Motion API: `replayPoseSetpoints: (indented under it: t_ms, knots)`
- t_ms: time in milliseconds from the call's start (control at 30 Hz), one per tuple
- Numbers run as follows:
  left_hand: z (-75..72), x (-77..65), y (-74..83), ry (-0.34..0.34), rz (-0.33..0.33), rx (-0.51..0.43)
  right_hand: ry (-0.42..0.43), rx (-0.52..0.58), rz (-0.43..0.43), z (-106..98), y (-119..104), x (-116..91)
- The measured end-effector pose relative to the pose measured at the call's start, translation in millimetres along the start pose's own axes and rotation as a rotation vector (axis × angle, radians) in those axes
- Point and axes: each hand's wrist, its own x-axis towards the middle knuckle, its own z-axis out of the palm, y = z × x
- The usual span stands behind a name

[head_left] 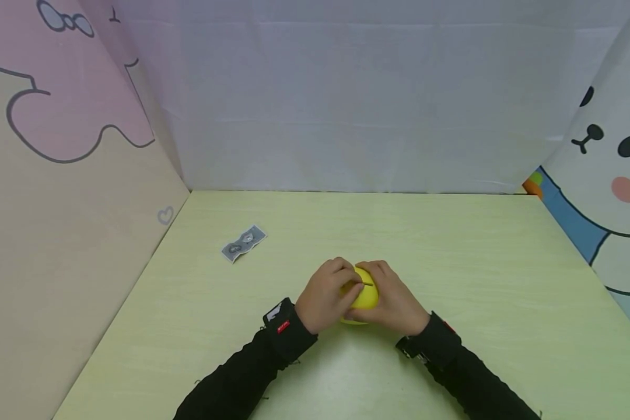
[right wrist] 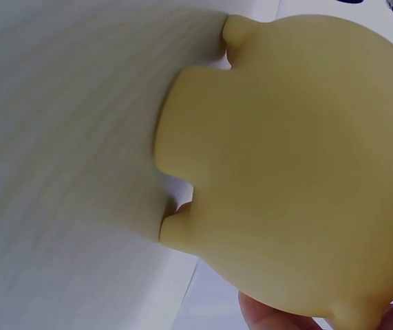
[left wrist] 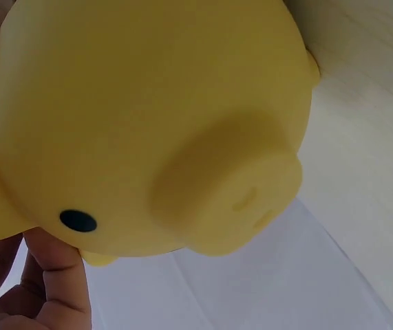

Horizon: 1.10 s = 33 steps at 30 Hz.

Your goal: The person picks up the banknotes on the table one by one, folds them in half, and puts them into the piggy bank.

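Note:
Between both hands, low on the table, is a yellow pig-shaped piggy bank [head_left: 366, 298] with a dark slot on top. Its snout, one black eye and an ear show in the left wrist view, where the piggy bank [left wrist: 148, 89] fills most of the frame. My left hand [head_left: 328, 296] curls over its top, thumb and fingertips close together at the slot; whatever lies between them is hidden. From the other side my right hand [head_left: 396, 300] grips the body, fingers over the far side and thumb in front. In the right wrist view, stubby feet of the piggy bank [right wrist: 292, 165] face the table.
A small creased grey paper banknote [head_left: 244, 243] lies on the table at the left, beyond my left hand. The pale wooden table [head_left: 451, 245] ends at a white curtain [head_left: 346, 105]. Cartoon-printed panels [head_left: 73, 105] flank it left and right.

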Motion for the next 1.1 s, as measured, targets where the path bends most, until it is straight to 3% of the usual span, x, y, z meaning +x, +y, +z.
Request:
replayPoseSetpoints:
  t_ms: [233, 433, 767, 1100]
  knots:
    - [-7.5, 4.2, -3.3, 0.009, -0.039, -0.019, -0.018, 0.015, 0.044, -1, 1, 0]
    - [-21.1, 8.9, -14.5, 0.084, -0.097, -0.056, -0.023, -0.003, 0.093, -1, 0, 0]
    - [-50.9, 15.3, -38.2, 0.248, -0.271, -0.117, -0.019, -0.007, 0.112, -1, 0, 0]
    - [-78.6, 9.1, -73.1, 0.252, -0.486, -0.122, -0.019, -0.005, 0.108, -1, -2, -1]
